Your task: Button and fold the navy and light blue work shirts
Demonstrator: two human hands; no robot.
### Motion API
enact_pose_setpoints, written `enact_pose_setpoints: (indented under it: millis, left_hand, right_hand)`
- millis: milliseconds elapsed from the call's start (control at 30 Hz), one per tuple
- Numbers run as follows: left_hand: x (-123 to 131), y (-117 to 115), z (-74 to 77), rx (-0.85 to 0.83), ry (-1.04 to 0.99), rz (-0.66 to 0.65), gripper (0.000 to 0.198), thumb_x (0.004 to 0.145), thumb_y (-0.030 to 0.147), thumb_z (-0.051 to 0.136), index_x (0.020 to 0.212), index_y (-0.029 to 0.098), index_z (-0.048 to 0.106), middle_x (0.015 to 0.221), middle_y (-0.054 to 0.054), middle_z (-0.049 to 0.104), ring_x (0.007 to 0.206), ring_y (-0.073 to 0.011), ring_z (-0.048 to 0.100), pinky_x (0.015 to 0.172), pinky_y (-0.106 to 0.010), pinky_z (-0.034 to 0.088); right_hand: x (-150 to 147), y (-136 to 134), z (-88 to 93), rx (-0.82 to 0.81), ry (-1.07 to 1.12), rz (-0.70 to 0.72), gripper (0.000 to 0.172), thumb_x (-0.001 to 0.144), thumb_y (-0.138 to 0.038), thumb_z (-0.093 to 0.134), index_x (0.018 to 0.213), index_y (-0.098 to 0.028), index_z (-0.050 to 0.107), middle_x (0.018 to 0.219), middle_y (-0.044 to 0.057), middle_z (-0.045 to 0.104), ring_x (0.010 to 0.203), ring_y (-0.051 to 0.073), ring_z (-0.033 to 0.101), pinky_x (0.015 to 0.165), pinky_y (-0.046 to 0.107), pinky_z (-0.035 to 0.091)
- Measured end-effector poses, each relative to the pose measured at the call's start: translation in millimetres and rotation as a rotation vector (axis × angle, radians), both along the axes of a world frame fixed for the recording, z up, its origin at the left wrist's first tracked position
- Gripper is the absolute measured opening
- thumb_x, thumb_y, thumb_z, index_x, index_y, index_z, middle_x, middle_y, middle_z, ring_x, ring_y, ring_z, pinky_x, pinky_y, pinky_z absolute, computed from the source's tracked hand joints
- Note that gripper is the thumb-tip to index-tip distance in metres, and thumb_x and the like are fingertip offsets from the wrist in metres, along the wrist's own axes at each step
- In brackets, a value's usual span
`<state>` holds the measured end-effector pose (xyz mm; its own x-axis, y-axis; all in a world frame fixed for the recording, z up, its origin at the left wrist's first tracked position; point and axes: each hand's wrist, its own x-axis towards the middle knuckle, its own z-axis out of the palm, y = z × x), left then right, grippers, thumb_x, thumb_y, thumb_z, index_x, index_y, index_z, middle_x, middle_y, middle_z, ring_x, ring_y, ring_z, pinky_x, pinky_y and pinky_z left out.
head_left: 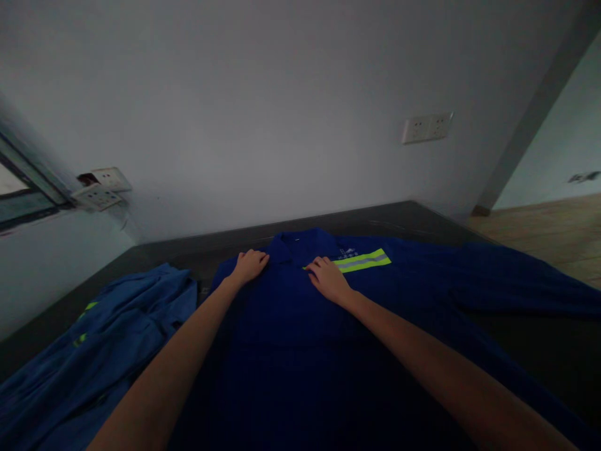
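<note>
A dark blue work jacket (300, 326) lies spread flat on a dark table (385, 216), collar away from me, with a yellow-green reflective stripe (364, 260) on its chest. My left hand (248, 264) rests on the jacket's left shoulder beside the collar, fingers curled down onto the cloth. My right hand (328, 279) lies on the chest just right of the collar, fingers bent and pressing the fabric next to the stripe. Whether either hand pinches the cloth is unclear. The jacket's right sleeve (526, 275) stretches out to the right.
A lighter blue garment (98, 351) with small yellow-green marks lies crumpled at the table's left. A white wall stands close behind, with a socket plate (426, 128) and loose socket boxes (101, 188) at left. Wooden floor (549, 225) shows at right.
</note>
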<state>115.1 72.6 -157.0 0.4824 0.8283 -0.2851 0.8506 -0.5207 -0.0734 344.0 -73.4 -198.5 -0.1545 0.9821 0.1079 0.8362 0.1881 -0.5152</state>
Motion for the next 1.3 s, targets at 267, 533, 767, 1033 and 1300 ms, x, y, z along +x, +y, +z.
enact_pose_setpoints:
  millis: [267, 533, 767, 1033, 1300]
  left_hand:
    - [-8.3, 5.9, -3.9, -0.089, -0.346, 0.013, 0.039, 0.088, 0.049, 0.044, 0.073, 0.020, 0.065, 0.088, -0.004, 0.063, 0.090, -0.0205, 0.057, 0.087, -0.036, 0.042]
    - [-6.7, 1.6, -3.3, -0.050, -0.631, -0.005, 0.034, 0.081, 0.048, 0.053, 0.063, 0.019, 0.055, 0.077, -0.003, 0.058, 0.078, -0.0176, 0.057, 0.078, -0.030, 0.045]
    - [0.0, -0.5, -4.3, -0.095, -0.368, -0.080, 0.021, 0.088, 0.036, 0.047, 0.085, 0.021, 0.061, 0.093, -0.002, 0.067, 0.092, -0.0197, 0.061, 0.092, -0.036, 0.042]
    - [23.2, -9.3, -9.5, 0.150, -0.104, -0.099, 0.023, 0.088, 0.024, 0.047, 0.106, 0.023, 0.061, 0.114, -0.008, 0.062, 0.110, -0.0251, 0.056, 0.097, -0.043, 0.040]
    - [52.7, 8.6, -51.8, -0.024, -0.017, 0.060, 0.055, 0.095, 0.034, 0.031, 0.142, 0.006, 0.035, 0.150, -0.018, 0.033, 0.140, -0.0263, 0.029, 0.112, -0.041, 0.028]
  right_hand:
    - [0.1, -0.9, 0.5, 0.003, -0.005, 0.002, 0.024, 0.091, -0.021, 0.050, 0.110, -0.016, 0.063, 0.110, 0.011, 0.058, 0.104, 0.023, 0.049, 0.090, 0.036, 0.041]
    - [0.3, -1.3, 2.8, -0.001, -0.012, 0.009, 0.025, 0.092, -0.021, 0.048, 0.112, -0.015, 0.062, 0.111, 0.011, 0.058, 0.105, 0.023, 0.048, 0.089, 0.036, 0.042]
    - [-0.7, -2.3, 5.0, -0.007, -0.033, 0.007, 0.025, 0.092, -0.020, 0.048, 0.113, -0.016, 0.062, 0.112, 0.012, 0.058, 0.105, 0.024, 0.048, 0.088, 0.037, 0.042]
    - [-1.0, -1.8, 5.2, -0.014, -0.036, -0.009, 0.024, 0.091, -0.020, 0.049, 0.110, -0.016, 0.063, 0.113, 0.010, 0.058, 0.105, 0.024, 0.048, 0.089, 0.036, 0.042]
    - [-2.2, -1.8, 2.6, -0.007, -0.036, -0.015, 0.024, 0.091, -0.021, 0.049, 0.111, -0.018, 0.063, 0.111, 0.009, 0.059, 0.103, 0.023, 0.049, 0.090, 0.036, 0.042]
